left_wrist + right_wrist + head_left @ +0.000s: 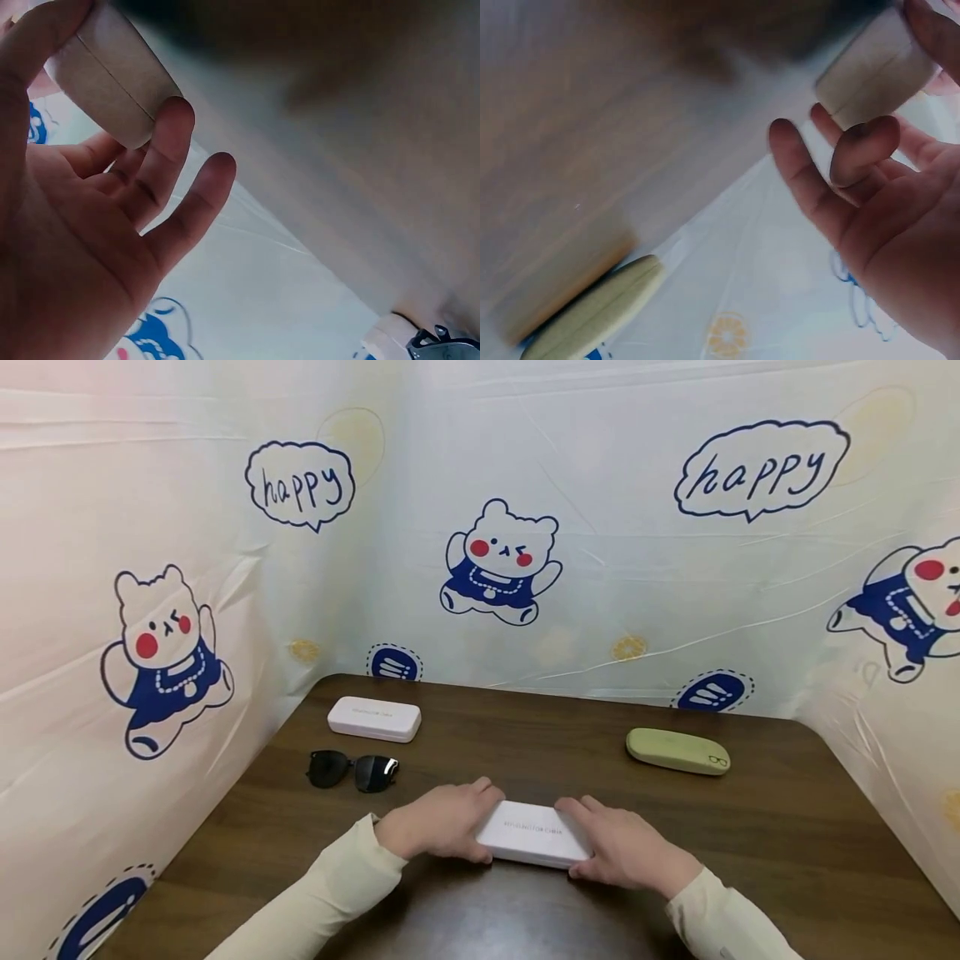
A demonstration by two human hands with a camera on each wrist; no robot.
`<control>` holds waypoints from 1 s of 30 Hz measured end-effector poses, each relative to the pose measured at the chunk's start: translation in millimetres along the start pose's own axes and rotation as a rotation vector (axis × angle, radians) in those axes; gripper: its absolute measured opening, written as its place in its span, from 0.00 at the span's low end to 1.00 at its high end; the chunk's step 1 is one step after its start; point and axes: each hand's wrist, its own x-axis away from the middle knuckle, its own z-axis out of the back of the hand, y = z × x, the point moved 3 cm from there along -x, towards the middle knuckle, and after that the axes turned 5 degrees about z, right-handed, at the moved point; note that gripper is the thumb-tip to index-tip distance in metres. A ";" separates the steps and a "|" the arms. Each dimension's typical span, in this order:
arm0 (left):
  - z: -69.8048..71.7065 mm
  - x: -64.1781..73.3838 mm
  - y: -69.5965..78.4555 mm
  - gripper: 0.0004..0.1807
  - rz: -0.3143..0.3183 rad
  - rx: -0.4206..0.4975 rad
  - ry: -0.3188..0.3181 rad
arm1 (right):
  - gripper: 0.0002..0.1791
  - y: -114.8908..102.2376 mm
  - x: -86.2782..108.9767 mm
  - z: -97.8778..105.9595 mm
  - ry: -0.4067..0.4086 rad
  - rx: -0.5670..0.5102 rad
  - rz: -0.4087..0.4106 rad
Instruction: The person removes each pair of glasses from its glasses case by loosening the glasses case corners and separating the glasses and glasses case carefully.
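A white glasses case (534,832) with small printed lettering lies near the front of the dark table, its lid closed. At its left end my left hand (450,820) grips it, thumb on the near side and fingers on the far side. My right hand (626,846) holds the opposite end in the same way. Both wrist views show an end of the case, with its lid seam (112,71) in the left one. In the right wrist view, thumb and fingers surround the case end (877,71).
A second white glasses case (374,719) lies at the back left, with folded-out dark sunglasses (352,771) in front of it. A green glasses case (677,752) rests at the back right. Printed cloth (600,568) hangs around the table's back and sides.
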 end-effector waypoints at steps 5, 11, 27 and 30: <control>-5.8 23.2 15.7 0.37 -0.033 -0.045 0.021 | 0.44 -25.3 15.6 -2.7 -0.017 0.024 0.018; -12.6 47.1 28.0 0.37 -0.033 -0.012 0.017 | 0.39 -45.9 30.4 -9.3 -0.028 0.007 0.032; -20.8 56.1 25.4 0.41 0.001 0.080 -0.019 | 0.39 -55.4 32.1 -18.1 -0.108 -0.023 -0.056; -19.8 56.5 23.7 0.41 0.009 0.106 -0.030 | 0.40 -55.4 30.8 -17.0 -0.092 -0.036 -0.039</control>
